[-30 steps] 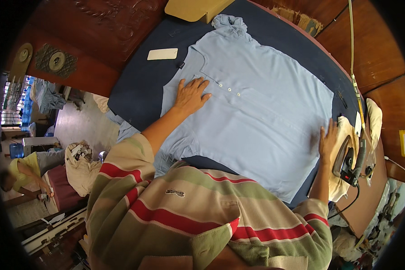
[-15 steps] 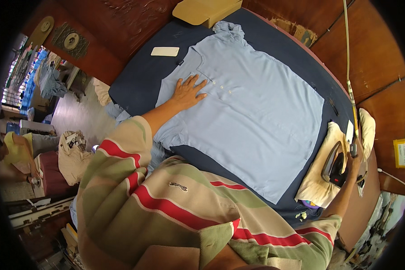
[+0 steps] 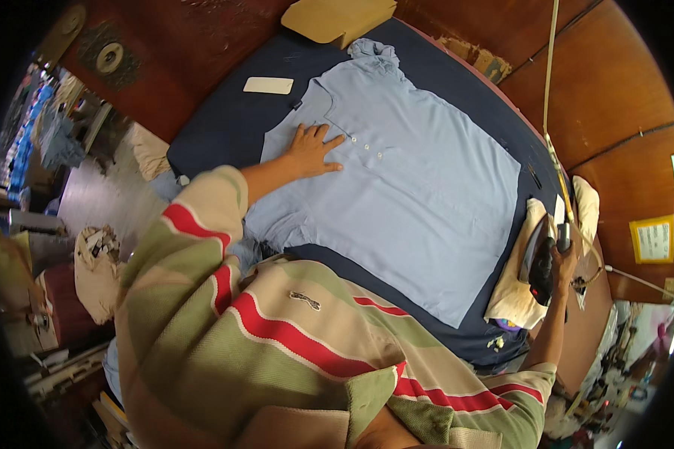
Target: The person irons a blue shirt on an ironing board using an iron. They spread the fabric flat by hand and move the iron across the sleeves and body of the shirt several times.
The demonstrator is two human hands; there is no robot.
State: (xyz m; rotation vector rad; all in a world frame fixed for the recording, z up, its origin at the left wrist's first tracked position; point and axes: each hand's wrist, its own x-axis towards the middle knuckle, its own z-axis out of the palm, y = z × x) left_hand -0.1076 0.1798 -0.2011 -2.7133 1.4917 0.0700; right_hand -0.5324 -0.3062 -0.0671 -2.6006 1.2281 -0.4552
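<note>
A light blue short-sleeved shirt (image 3: 412, 194) lies spread over the dark blue padded table (image 3: 217, 112), its buttoned neckline toward the upper left. My left hand (image 3: 311, 153) rests flat on it beside the neck opening, fingers spread. At the right, my right hand (image 3: 565, 260) is closed around the handle of a dark iron (image 3: 539, 273). The iron is over a folded cream cloth pad (image 3: 505, 294), its soleplate turned partly to the left; whether it still touches the pad I cannot tell. A cord (image 3: 553, 112) hangs from above down to the iron.
A cardboard box (image 3: 337, 21) and a white card (image 3: 268, 85) lie at the table's far side. Beyond the right edge stand wooden panels (image 3: 606, 82) with a yellow-edged label (image 3: 651, 238). At the left, another person (image 3: 11, 266) sits near a beige cloth (image 3: 97, 273).
The iron in my right hand has tipped up, showing less of its soleplate. My left hand stays on the shirt. The whole view has shifted slightly.
</note>
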